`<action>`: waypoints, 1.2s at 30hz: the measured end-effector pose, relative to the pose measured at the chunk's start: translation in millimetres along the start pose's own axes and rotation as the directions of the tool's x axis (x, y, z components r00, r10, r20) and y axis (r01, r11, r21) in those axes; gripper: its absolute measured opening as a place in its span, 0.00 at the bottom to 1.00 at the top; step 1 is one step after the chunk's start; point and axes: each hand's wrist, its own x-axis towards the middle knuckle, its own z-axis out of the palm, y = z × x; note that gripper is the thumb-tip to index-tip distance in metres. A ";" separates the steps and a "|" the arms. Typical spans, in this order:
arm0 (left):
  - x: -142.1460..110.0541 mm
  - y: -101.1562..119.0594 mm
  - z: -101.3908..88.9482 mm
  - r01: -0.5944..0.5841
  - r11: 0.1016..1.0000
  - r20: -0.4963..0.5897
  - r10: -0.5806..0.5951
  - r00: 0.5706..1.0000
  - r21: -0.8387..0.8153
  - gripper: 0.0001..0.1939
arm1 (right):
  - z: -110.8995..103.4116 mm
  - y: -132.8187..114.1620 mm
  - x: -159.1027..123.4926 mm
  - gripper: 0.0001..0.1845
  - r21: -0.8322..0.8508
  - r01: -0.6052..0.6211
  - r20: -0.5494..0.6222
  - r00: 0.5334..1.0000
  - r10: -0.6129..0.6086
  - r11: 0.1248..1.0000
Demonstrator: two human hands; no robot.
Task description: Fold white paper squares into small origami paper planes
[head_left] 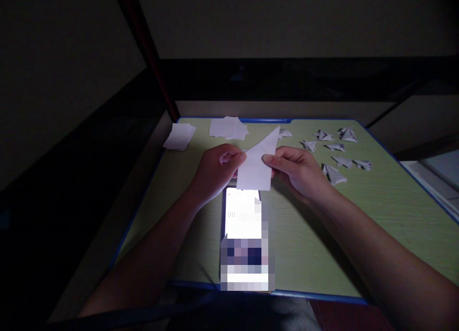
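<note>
A white sheet of paper [255, 171] is held up above the table between my two hands, its upper edge slanting to a point at the top right. My left hand [223, 167] pinches the sheet's left edge, thumb in front and fingers curled behind. On the opposite edge, my right hand [297, 171] grips with its thumb flat on the front; its other fingers are partly hidden behind. Just below the sheet lies a phone [244, 226] with a bright screen, partly pixelated, showing digits that begin "00:".
Several folded paper pieces [335, 148] lie on the right of the green table [179, 245], one partly hidden behind the sheet. Two stacks of white paper, a left one [179, 136] and a middle one [225, 128], sit near the far edge. Blue trim borders the table.
</note>
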 end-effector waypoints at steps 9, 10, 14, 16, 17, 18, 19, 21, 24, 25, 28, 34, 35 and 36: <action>0.0 -9.9 -1.9 -0.193 0.919 -0.088 0.236 0.968 0.344 0.07 | -4.4 -33.4 -8.5 0.07 -0.510 0.320 -0.198 0.860 -0.471 0.798; -1.5 -10.4 -1.5 -0.221 0.889 -0.050 0.262 0.964 0.402 0.06 | -1.9 -43.7 -11.2 0.08 -0.624 0.367 -0.137 0.817 -0.559 0.690; -8.2 -8.0 1.5 -0.330 0.794 0.086 0.335 0.938 0.511 0.07 | 18.2 -81.5 -15.6 0.11 -0.868 0.491 0.428 0.812 -0.396 0.069; -10.8 -5.4 2.6 -0.374 0.763 0.109 0.375 0.921 0.527 0.07 | 29.2 -91.8 -12.5 0.10 -0.855 0.516 0.513 0.827 -0.228 -0.051; -11.8 -4.2 2.9 -0.393 0.750 0.111 0.398 0.910 0.533 0.06 | 33.6 -94.5 -10.3 0.09 -0.851 0.518 0.525 0.831 -0.185 -0.088; -12.7 -3.0 3.1 -0.409 0.738 0.109 0.420 0.901 0.537 0.06 | 37.1 -96.0 -8.2 0.09 -0.846 0.521 0.533 0.833 -0.150 -0.113; -13.5 -2.0 3.2 -0.421 0.728 0.106 0.437 0.893 0.541 0.06 | 39.5 -96.8 -6.4 0.08 -0.844 0.520 0.534 0.835 -0.131 -0.129; -14.7 -0.4 3.3 -0.436 0.715 0.104 0.458 0.883 0.547 0.07 | 41.7 -97.8 -4.2 0.08 -0.846 0.513 0.530 0.840 -0.115 -0.145; -15.6 1.0 3.6 -0.441 0.708 0.112 0.461 0.880 0.551 0.09 | 40.4 -100.5 -3.8 0.08 -0.848 0.504 0.522 0.848 -0.095 -0.164; -15.6 1.1 3.7 -0.438 0.709 0.114 0.456 0.883 0.553 0.09 | 39.4 -101.6 -4.0 0.08 -0.847 0.503 0.521 0.850 -0.080 -0.172; -15.1 0.7 3.8 -0.421 0.717 0.125 0.428 0.895 0.555 0.10 | 36.1 -103.4 -4.9 0.08 -0.845 0.501 0.515 0.857 -0.030 -0.188; -14.8 -0.9 3.9 -0.430 0.716 0.155 0.419 0.895 0.550 0.10 | 35.3 -100.6 -8.6 0.09 -0.852 0.489 0.497 0.868 0.004 -0.186; -15.0 -1.0 4.1 -0.431 0.710 0.155 0.420 0.894 0.557 0.10 | 35.6 -100.4 -9.2 0.10 -0.850 0.493 0.501 0.865 0.003 -0.184; -15.3 -0.9 4.2 -0.431 0.707 0.154 0.422 0.893 0.560 0.10 | 35.8 -100.3 -9.7 0.10 -0.848 0.498 0.505 0.863 0.004 -0.182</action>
